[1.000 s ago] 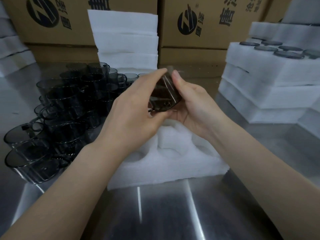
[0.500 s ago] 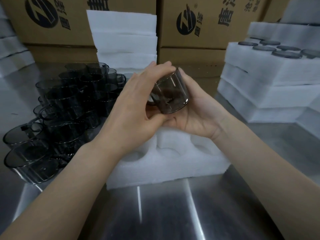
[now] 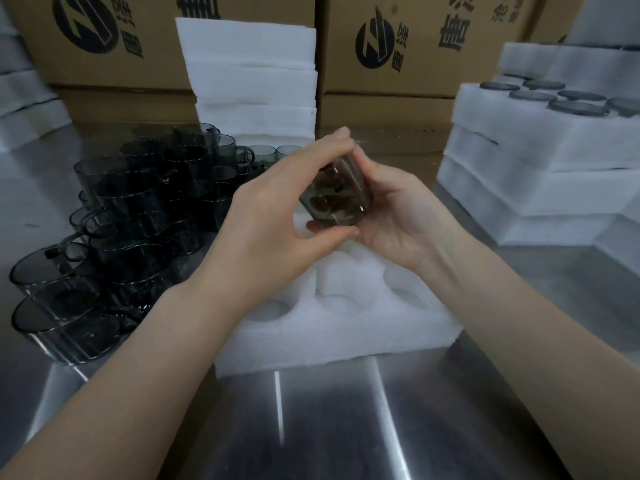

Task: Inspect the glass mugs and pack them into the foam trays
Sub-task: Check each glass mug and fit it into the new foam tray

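**While both hands clasp it, one smoked mug hangs above the foam tray**

As the head camera looks down, the left hand [image 3: 273, 216] and the right hand [image 3: 405, 220] meet around a single glass mug [image 3: 337, 199], held tilted in the air over the far part of the foam tray [image 3: 346, 337]. The left hand curls over the mug from above, thumb tucked beneath its lower rim; the right hand cups it from the other side, fingers wrapped behind the wall. The mug is a short, straight-sided cylinder of dark, see-through grey glass. Its handle cannot be made out.

The tray is a thick white slab of soft, grainy foam lying at the middle of the table [image 3: 329, 427], with round pockets sunk into its top; those in sight hold nothing. The table is brushed steel, smooth and streaked with reflections.

Toward the left edge stands a crowded pile of mugs [image 3: 138, 220] of the same smoky glass, with looped handles. At the far edge a stack of plain white foam blocks [image 3: 256, 84] rises in front of brown cardboard cartons [image 3: 398, 46] printed in black. Along the right edge sits a stack of filled trays [image 3: 519, 161], dark round discs [image 3: 575, 107] showing flush in the top one.
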The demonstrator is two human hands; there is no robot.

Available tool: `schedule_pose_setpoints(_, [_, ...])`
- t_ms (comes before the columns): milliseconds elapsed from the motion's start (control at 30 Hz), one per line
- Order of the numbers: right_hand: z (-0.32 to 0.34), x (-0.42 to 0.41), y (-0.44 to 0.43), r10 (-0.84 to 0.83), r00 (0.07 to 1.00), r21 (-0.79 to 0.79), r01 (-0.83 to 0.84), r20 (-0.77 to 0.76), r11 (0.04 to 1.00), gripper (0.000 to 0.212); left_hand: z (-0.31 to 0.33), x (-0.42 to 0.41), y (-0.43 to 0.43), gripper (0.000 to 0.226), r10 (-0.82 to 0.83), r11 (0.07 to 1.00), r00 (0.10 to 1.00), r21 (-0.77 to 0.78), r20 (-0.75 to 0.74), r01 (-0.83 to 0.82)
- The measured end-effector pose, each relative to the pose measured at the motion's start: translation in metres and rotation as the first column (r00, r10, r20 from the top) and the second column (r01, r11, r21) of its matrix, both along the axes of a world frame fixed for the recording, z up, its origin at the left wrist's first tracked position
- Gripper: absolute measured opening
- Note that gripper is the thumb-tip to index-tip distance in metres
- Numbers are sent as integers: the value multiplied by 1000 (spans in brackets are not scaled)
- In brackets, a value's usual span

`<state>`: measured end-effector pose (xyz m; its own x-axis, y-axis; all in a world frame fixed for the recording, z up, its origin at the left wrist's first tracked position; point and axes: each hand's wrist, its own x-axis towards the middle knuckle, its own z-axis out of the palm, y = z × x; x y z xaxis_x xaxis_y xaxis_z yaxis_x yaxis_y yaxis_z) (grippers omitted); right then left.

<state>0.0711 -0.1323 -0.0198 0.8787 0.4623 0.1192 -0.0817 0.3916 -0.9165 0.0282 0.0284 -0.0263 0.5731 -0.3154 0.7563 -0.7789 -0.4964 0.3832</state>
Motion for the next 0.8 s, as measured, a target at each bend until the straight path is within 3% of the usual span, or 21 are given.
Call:
schedule_pose_setpoints(67, [2, -1, 0, -58, 998, -2, 58, -5, 998, 26, 0, -2, -2, 68, -59, 998, 998, 34, -9, 59])
schedule_pose_setpoints(233, [3, -1, 1, -125, 992, -36, 124, -25, 992, 37, -1, -1, -2, 66, -83, 996, 995, 24, -55, 84])
schedule_pose_setpoints(467, [0, -1, 1, 8, 1000, 51, -10, 27, 999, 39, -1, 5, 4, 66, 7, 990, 995, -137, -104, -21])
schedule_pose_setpoints(567, [-1, -1, 1, -71, 995, 39, 68, 72, 997, 28, -2, 6, 4, 67, 57, 992, 991, -103, -125, -70])
schedule_pose_setpoints(800, [-3, 1, 0, -156, 979, -26, 160, 132, 987, 27, -5, 9, 4, 67, 129, 991, 988, -34, -89, -132])
